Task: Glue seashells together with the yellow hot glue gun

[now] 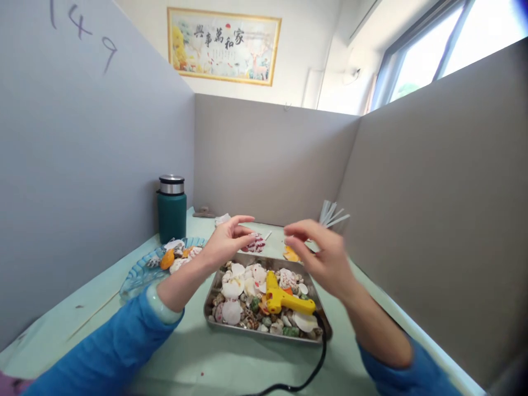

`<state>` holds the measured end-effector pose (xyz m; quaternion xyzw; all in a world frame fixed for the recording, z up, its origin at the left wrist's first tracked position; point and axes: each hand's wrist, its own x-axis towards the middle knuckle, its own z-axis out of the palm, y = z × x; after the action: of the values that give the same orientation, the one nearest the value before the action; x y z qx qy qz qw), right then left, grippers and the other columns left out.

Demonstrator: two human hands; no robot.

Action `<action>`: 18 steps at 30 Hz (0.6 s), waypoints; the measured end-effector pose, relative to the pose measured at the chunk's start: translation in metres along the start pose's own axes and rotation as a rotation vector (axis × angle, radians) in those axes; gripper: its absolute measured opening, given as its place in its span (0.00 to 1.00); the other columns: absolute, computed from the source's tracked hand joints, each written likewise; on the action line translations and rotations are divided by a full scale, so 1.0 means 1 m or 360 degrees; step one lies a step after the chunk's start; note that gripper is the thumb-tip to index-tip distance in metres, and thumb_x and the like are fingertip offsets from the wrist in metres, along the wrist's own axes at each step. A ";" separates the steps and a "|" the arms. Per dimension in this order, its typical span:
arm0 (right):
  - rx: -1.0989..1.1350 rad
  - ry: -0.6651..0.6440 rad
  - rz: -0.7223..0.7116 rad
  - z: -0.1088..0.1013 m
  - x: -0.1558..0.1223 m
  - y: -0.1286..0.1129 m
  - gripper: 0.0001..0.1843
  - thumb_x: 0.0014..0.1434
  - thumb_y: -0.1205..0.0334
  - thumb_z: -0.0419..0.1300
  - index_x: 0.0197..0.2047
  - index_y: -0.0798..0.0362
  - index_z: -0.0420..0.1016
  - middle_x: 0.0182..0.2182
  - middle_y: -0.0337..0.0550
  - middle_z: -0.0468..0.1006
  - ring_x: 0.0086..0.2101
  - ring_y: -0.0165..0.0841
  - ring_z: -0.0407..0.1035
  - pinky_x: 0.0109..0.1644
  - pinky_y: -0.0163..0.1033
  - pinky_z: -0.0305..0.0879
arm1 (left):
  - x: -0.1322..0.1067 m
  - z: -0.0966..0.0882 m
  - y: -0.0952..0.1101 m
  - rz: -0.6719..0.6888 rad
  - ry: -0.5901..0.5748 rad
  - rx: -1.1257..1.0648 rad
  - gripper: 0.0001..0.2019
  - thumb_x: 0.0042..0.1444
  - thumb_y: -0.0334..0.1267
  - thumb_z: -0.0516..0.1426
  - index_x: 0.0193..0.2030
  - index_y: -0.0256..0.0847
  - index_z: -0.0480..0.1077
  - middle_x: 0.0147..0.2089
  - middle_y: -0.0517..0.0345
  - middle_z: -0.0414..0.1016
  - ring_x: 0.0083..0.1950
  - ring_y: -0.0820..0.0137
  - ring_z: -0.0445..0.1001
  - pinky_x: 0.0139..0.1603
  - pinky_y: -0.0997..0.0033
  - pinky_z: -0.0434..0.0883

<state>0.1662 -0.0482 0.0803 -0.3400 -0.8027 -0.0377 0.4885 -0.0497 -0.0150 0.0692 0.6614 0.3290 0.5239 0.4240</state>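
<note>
Left hand (226,240) and right hand (324,253) near red-streaked white shell (258,243)

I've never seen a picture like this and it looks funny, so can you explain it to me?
There's no robot here. Someone wears a camera on their head, so this one picture looks forward and down past their own arms. You can see their bare left hand and right hand. On the pale green table sits a metal tray full of shells, with a yellow glue gun on top. To the left are a blue dish with more shells and a green bottle. The left hand is near a red-and-white shell; I can't tell whether either hand holds anything.
</note>
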 end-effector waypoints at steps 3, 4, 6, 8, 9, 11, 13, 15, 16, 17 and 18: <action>0.0010 0.0055 0.0106 0.019 -0.005 0.008 0.11 0.59 0.54 0.56 0.38 0.53 0.72 0.32 0.42 0.75 0.29 0.28 0.67 0.37 0.36 0.65 | 0.003 0.006 -0.014 0.0022 0.0040 -0.0079 0.25 0.47 0.40 0.61 0.52 0.36 0.62 0.34 0.56 0.74 0.33 0.73 0.72 0.33 0.73 0.69; 0.0022 0.0065 0.0152 0.027 -0.007 0.012 0.11 0.58 0.54 0.56 0.38 0.53 0.71 0.31 0.42 0.75 0.28 0.28 0.67 0.36 0.36 0.65 | 0.002 0.008 -0.019 -0.0008 0.0043 -0.0110 0.25 0.47 0.40 0.61 0.52 0.36 0.62 0.34 0.56 0.74 0.33 0.73 0.72 0.33 0.73 0.69; 0.0046 0.0005 0.0208 0.038 -0.012 0.021 0.11 0.57 0.55 0.58 0.38 0.54 0.71 0.31 0.41 0.75 0.28 0.28 0.67 0.35 0.35 0.64 | -0.001 0.013 -0.028 -0.0077 0.0031 -0.0147 0.26 0.46 0.40 0.61 0.52 0.36 0.61 0.34 0.56 0.74 0.32 0.72 0.72 0.32 0.72 0.70; 0.0057 -0.0093 0.0235 0.044 -0.016 0.029 0.10 0.56 0.55 0.58 0.36 0.53 0.71 0.28 0.39 0.75 0.26 0.28 0.66 0.33 0.34 0.62 | -0.005 0.016 -0.034 -0.0091 -0.0031 -0.0151 0.26 0.47 0.40 0.60 0.52 0.35 0.61 0.35 0.54 0.74 0.33 0.71 0.72 0.32 0.72 0.70; 0.0074 -0.0144 0.0250 0.046 -0.017 0.031 0.10 0.56 0.56 0.58 0.36 0.53 0.71 0.27 0.39 0.74 0.26 0.28 0.65 0.32 0.33 0.61 | -0.006 0.017 -0.036 -0.0085 -0.0041 -0.0129 0.26 0.47 0.40 0.60 0.52 0.35 0.61 0.36 0.53 0.75 0.34 0.71 0.73 0.32 0.72 0.69; 0.0119 -0.0231 0.0266 0.046 -0.019 0.034 0.09 0.57 0.56 0.58 0.37 0.54 0.71 0.26 0.38 0.74 0.25 0.27 0.65 0.30 0.32 0.61 | -0.007 0.019 -0.041 -0.0060 -0.0070 -0.0056 0.25 0.48 0.40 0.59 0.52 0.34 0.61 0.37 0.52 0.75 0.34 0.70 0.73 0.32 0.72 0.69; 0.0121 -0.0306 0.0253 0.046 -0.021 0.036 0.09 0.57 0.56 0.57 0.36 0.54 0.71 0.26 0.38 0.74 0.25 0.27 0.65 0.30 0.32 0.60 | -0.007 0.019 -0.044 -0.0022 -0.0099 0.0024 0.24 0.48 0.40 0.59 0.52 0.35 0.62 0.38 0.51 0.76 0.34 0.70 0.73 0.33 0.71 0.69; 0.0052 -0.0385 0.0222 0.046 -0.023 0.038 0.09 0.57 0.56 0.57 0.33 0.53 0.72 0.26 0.38 0.74 0.26 0.27 0.65 0.31 0.32 0.59 | -0.006 0.019 -0.048 -0.0004 -0.0137 0.0080 0.23 0.49 0.39 0.58 0.52 0.35 0.63 0.39 0.50 0.76 0.35 0.69 0.73 0.35 0.70 0.69; 0.0006 -0.0423 0.0206 0.046 -0.024 0.039 0.09 0.57 0.56 0.57 0.32 0.53 0.73 0.25 0.38 0.74 0.26 0.27 0.65 0.31 0.32 0.58 | -0.006 0.019 -0.050 -0.0003 -0.0155 0.0100 0.23 0.49 0.39 0.58 0.52 0.35 0.63 0.39 0.50 0.77 0.36 0.68 0.74 0.36 0.69 0.70; -0.0040 -0.0457 0.0192 0.047 -0.025 0.040 0.10 0.57 0.56 0.57 0.31 0.53 0.73 0.25 0.38 0.74 0.25 0.27 0.64 0.30 0.32 0.57 | -0.007 0.019 -0.051 -0.0007 -0.0174 0.0118 0.23 0.49 0.39 0.58 0.52 0.35 0.63 0.38 0.50 0.77 0.36 0.68 0.74 0.37 0.68 0.70; -0.0079 -0.0485 0.0176 0.047 -0.026 0.040 0.10 0.57 0.56 0.57 0.30 0.53 0.73 0.24 0.38 0.74 0.25 0.27 0.64 0.30 0.33 0.56 | -0.007 0.019 -0.052 -0.0014 -0.0193 0.0138 0.22 0.49 0.39 0.58 0.51 0.35 0.63 0.38 0.50 0.77 0.37 0.67 0.74 0.37 0.68 0.70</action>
<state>0.1614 -0.0120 0.0234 -0.3973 -0.8464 0.0215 0.3539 -0.0324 -0.0031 0.0170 0.7082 0.3281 0.4663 0.4165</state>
